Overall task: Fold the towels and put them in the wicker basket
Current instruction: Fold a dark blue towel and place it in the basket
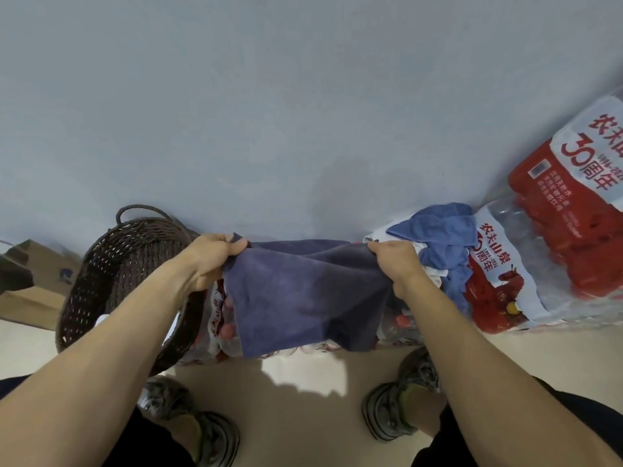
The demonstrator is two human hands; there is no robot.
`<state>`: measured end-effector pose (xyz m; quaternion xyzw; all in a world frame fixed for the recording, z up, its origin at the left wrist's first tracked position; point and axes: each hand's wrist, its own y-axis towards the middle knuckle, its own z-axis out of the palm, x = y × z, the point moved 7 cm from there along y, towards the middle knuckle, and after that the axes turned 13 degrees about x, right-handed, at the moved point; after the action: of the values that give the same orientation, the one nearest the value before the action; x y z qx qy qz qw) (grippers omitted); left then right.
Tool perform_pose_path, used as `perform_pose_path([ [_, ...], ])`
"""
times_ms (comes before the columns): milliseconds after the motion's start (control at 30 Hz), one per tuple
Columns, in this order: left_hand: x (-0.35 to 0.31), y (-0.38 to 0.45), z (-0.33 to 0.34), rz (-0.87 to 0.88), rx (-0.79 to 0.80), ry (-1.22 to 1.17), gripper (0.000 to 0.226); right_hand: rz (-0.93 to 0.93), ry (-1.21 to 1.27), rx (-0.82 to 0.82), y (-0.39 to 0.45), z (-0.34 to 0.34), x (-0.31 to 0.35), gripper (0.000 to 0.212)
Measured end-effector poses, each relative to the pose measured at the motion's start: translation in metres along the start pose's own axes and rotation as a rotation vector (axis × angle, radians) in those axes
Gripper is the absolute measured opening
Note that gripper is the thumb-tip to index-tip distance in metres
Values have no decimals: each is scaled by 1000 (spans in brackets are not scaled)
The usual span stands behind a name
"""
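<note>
Left hand (210, 256): fingers and thumb pinched on the upper left corner of a dark blue towel (303, 298). Right hand (396, 261): fingers curled on the upper right corner of the same towel. The towel is stretched between the two hands by its top edge and hangs free in front of the person, its lower edge clear of the floor (303, 375).

Wicker basket (124, 274): dark brown, with a loop handle at its far rim, tilted toward the camera, just beside the left forearm and near the left end of the towel. It leans against a shrink-wrapped pack of bottles (219, 318) partly hidden behind the towel; pink caps show, the print there cannot be read.

Lighter blue cloths (445, 237): crumpled in a heap with a white cloth, beyond the right hand, lying on top of a second bottle pack (499, 284). Its red and white wrap reads "农夫山泉", "30周年" and "1996-2026". A third pack (580, 203), at the right edge against the wall, bears "30周年" again; its smaller white text is too fine to read.

Cardboard boxes (30, 284): on the floor at the left edge, beside the basket.

Two grey shoes (401, 399) stand on the beige floor below the towel.
</note>
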<state>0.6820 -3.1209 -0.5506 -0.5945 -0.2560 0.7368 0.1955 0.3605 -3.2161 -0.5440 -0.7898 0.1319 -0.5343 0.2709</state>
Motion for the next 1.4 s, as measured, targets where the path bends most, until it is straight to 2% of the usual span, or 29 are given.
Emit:
perform_pose_path([
  [67, 7, 11, -12, -33, -88, 50, 17, 54, 32, -21, 24, 3, -13, 21],
  [133, 14, 24, -24, -55, -205, 98, 18, 133, 87, 10, 47, 10, -30, 32],
  [200, 20, 38, -30, -77, -254, 100, 17, 177, 151, 61, 69, 19, -39, 38],
  [267, 23, 56, -29, -76, -232, 144, 16, 160, 138, 33, 89, 21, -41, 25],
  [367, 20, 75, -39, -46, -332, 430, 21, 93, 35, -11, 114, 27, -37, 18],
  [500, 29, 96, -51, -83, -448, 701, 19, 4, -292, 32, 137, 44, -35, 37],
  [567, 34, 105, -53, -93, -464, 731, 23, -52, -429, 32, 144, 48, -35, 34],
  [767, 48, 117, -57, -20, -502, 755, 20, -144, -466, -64, 154, 50, -38, 31],
  [967, 52, 121, -66, -110, -445, 714, 22, -61, -602, -125, 158, 55, -38, 37],
  [1133, 50, 93, -65, -135, -437, 690, 33, 16, -723, -179, 141, 55, -33, 43],
  [1200, 55, 75, -54, -157, -425, 686, 39, -82, -891, -251, 120, 67, -21, 43],
  [1267, 64, 52, -40, -140, -428, 671, 37, -304, -960, -264, 98, 92, -6, 34],
  [1333, 82, 25, -24, -122, -458, 632, 31, -480, -884, -158, 82, 123, 4, 24],
  [1400, 110, -2, -10, -125, -518, 597, 30, -552, -821, 12, 74, 157, 12, 18],
])
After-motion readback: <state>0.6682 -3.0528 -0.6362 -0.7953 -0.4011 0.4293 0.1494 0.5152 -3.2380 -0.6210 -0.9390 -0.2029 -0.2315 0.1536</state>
